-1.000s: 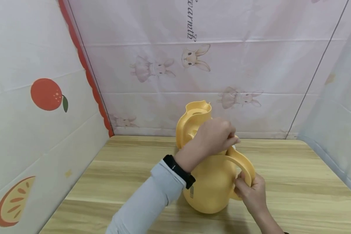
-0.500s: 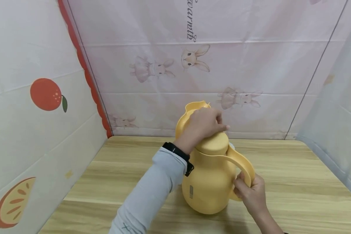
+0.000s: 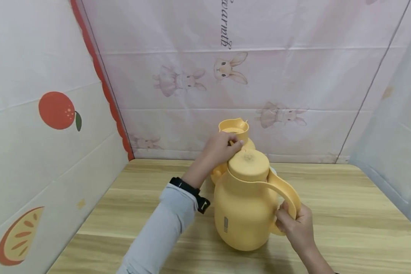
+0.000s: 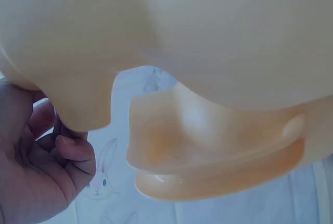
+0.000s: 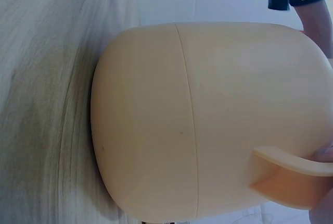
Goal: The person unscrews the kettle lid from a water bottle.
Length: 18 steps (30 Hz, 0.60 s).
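Observation:
A yellow lidded jug stands upright on the table. My right hand grips its handle from the right. My left hand is at the far left edge of the round lid, thumb close to the rim. In the left wrist view, the curled fingers are right beside a short yellow spout; I cannot tell whether they hold anything. Behind stands a second yellow jug, with an open, spouted top and partly hidden by my left hand and the front jug.
The wood-grain table runs back to a pink wall cloth printed with rabbits. Fruit-printed cloth lines the left side, more cloth the right. Just behind the front jug a small white edge shows.
My left hand has moved left across the lid's far side, leaving most of the lid uncovered. My right hand has stayed on the handle, and both jugs stand where they were.

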Tool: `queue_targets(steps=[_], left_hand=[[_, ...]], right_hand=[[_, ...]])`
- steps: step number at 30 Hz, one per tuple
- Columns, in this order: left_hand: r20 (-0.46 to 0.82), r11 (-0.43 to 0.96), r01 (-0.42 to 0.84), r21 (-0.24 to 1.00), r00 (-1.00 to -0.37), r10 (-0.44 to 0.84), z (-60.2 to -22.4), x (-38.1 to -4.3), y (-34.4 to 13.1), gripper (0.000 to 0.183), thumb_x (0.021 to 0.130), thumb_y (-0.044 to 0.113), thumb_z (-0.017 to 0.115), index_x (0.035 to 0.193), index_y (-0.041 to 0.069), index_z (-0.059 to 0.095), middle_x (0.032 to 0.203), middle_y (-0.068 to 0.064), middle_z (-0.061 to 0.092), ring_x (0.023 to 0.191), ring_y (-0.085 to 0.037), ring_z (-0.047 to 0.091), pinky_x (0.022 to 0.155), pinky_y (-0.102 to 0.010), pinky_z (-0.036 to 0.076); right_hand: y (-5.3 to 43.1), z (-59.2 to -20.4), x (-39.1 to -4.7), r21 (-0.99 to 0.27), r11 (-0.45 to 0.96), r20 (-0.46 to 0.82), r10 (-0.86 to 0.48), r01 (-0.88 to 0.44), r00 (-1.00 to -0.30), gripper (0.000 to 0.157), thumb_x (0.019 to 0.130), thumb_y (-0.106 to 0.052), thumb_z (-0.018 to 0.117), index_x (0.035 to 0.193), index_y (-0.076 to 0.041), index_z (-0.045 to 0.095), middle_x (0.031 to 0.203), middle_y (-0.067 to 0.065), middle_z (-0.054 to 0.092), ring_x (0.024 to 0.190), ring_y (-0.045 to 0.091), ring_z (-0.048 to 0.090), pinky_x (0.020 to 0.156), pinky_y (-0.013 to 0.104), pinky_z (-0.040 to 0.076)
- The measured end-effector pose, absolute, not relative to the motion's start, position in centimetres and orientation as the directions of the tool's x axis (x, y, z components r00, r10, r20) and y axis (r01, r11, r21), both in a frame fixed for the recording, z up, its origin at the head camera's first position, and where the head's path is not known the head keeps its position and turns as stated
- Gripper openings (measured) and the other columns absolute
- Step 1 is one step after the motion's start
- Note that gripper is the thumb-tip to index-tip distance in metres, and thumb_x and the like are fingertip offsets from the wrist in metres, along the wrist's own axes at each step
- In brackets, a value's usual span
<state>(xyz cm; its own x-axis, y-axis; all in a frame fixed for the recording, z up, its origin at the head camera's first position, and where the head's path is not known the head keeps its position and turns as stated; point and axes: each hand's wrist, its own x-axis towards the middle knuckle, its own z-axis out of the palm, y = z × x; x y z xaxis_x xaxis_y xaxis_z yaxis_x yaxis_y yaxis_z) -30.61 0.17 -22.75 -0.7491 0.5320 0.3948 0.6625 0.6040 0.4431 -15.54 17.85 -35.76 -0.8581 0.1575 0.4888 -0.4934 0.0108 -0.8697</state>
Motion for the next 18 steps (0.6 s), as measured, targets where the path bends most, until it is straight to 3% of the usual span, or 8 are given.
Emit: queue_targets(steps=[5,11,18], left_hand=[[0.598,0.494,0.752,0.437,-0.653,0.465,-24.6,-30.0,-1.1,0.023,0.089,0.020,0.052,0.070,0.010,0.062,0.057,-0.001,0.048,0.051,-0.012,0.041,0.048,-0.024,0.032],[0.779,0.468,0.805,0.364,-0.538,0.321,-26.7,-29.5,-1.4,0.026,0.090,0.020,0.050,0.073,0.007,0.065,0.058,-0.001,0.045,0.054,-0.011,0.039,0.048,-0.025,0.033],[0.828,0.436,0.814,0.384,-0.513,0.229,-28.0,-28.7,-1.8,0.025,0.092,0.020,0.049,0.084,0.004,0.067,0.069,-0.004,0.052,0.063,-0.011,0.044,0.049,-0.025,0.043]], right_hand=[[17.8,-36.0,-15.7,-0.840,-0.032,0.532,0.148,-0.541,-0.834,0.029,0.071,0.024,0.038,0.059,-0.003,0.037,0.047,-0.008,0.043,0.037,0.009,0.038,0.030,0.026,0.031],[17.8,-36.2,-15.9,-0.824,-0.047,0.552,0.152,-0.564,-0.820,0.029,0.070,0.024,0.038,0.058,-0.002,0.038,0.047,-0.007,0.043,0.036,0.010,0.038,0.029,0.027,0.030],[17.8,-36.0,-15.9,-0.849,-0.019,0.517,0.167,-0.527,-0.839,0.031,0.070,0.024,0.037,0.057,-0.004,0.036,0.046,-0.009,0.043,0.035,0.010,0.037,0.029,0.027,0.030]])
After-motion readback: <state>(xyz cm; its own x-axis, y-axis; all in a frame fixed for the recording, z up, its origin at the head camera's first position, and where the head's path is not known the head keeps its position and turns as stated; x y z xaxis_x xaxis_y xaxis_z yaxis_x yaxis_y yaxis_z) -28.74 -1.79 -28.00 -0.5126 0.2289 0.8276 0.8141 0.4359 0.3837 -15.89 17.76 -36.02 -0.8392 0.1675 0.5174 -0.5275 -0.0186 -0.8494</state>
